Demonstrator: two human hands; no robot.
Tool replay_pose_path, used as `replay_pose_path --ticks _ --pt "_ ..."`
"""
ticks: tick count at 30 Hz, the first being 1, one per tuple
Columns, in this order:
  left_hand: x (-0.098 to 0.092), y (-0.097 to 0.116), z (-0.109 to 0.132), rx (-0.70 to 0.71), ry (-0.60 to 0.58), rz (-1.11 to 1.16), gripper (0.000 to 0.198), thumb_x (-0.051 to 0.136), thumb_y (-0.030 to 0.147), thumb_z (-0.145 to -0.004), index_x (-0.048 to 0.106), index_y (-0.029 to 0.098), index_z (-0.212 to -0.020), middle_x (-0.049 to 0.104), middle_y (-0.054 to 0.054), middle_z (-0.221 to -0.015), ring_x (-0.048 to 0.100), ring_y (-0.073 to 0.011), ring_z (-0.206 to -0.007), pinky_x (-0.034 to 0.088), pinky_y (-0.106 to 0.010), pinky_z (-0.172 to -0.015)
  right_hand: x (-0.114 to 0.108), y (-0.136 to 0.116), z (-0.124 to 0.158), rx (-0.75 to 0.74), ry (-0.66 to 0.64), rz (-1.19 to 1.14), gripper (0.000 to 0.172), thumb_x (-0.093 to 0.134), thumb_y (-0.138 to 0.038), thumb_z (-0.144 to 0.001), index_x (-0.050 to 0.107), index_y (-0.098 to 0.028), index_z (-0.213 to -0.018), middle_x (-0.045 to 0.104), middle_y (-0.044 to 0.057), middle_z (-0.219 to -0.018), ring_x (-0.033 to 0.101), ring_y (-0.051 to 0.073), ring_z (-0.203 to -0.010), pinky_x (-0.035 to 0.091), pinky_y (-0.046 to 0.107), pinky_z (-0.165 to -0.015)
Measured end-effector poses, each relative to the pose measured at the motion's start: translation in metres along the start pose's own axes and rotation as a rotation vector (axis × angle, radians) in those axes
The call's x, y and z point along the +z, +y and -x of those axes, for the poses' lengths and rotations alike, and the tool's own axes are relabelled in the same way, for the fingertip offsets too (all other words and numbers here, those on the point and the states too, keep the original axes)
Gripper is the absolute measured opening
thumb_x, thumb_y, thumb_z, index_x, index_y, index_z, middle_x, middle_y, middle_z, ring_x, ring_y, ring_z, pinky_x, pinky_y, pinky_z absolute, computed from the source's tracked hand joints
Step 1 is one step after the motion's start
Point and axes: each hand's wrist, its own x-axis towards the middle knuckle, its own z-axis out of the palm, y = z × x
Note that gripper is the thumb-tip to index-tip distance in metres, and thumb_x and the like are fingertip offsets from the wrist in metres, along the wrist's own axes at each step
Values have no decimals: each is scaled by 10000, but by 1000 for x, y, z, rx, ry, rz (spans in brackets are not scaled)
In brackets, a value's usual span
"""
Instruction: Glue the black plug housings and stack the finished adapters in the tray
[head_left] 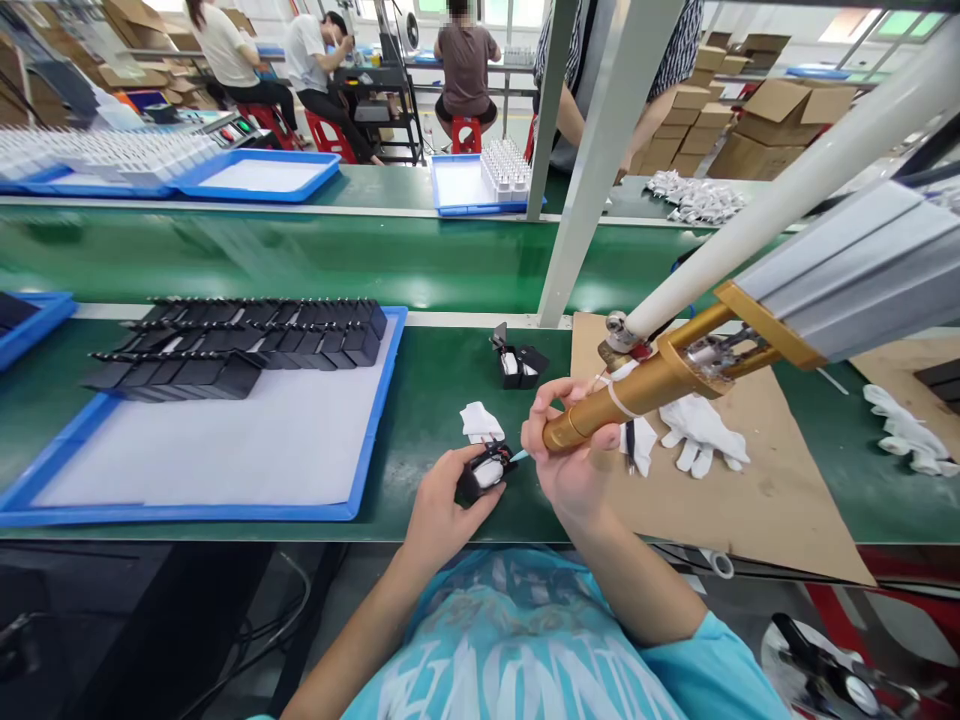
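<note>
My left hand (444,508) is closed around a small open black plastic case (469,484) just above the bench edge. Inside the case are a white part and some thin wires. My right hand (576,462) grips a gold-coloured dispensing gun (600,414), its barrel slanting down to the left. The gun's narrow teal nozzle (519,456) reaches the case's right side; whether it touches cannot be told. Just behind the case lies a crumpled white cloth (481,421). Farther back, another open black case (519,366) stands with a white part inside.
On the left, a blue tray (360,440) holds rows of black cases (225,370). Brown cardboard (780,500) with white gloves (701,432) lies to the right. A slanted white tube (750,205) and a grey metal post (581,210) rise close by. Several people sit beyond the green conveyor.
</note>
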Motion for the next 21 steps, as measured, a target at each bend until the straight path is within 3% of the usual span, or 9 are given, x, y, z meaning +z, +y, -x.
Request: replay_pose_path --ticks 3,9,16,21 --pt "1 2 1 2 1 3 358 689 275 -822 554 222 -1149 701 -36 -993 670 -179 -838 533 -293 -733 0 -1 0 -14 -4 -17 376 546 -636 -834 485 -271 -905 565 -44 -843 413 25 -369 260 205 -375" --pt "4 2 0 -20 -2 14 357 689 280 -816 553 217 -1139 709 -43 -1007 677 -187 -854 533 -300 -747 3 -2 1 -24 27 -27 472 522 -667 -822 501 -310 -1129 580 -29 -872 426 39 -379 297 212 -368" --pt "13 0 -4 -106 -29 55 326 677 298 -814 549 220 -1104 719 -37 -983 684 -187 -841 531 -301 -739 11 -1 3 20 49 9 520 485 -712 -804 458 -334 -1161 558 -29 -873 426 48 -370 316 227 -350" --pt "22 8 -9 -87 -12 101 282 652 286 -797 562 221 -1056 720 -35 -962 688 -194 -820 530 -298 -713 17 2 4 35 31 -3 536 462 -717 -810 417 -341 -1189 551 -24 -891 434 52 -367 325 239 -345"
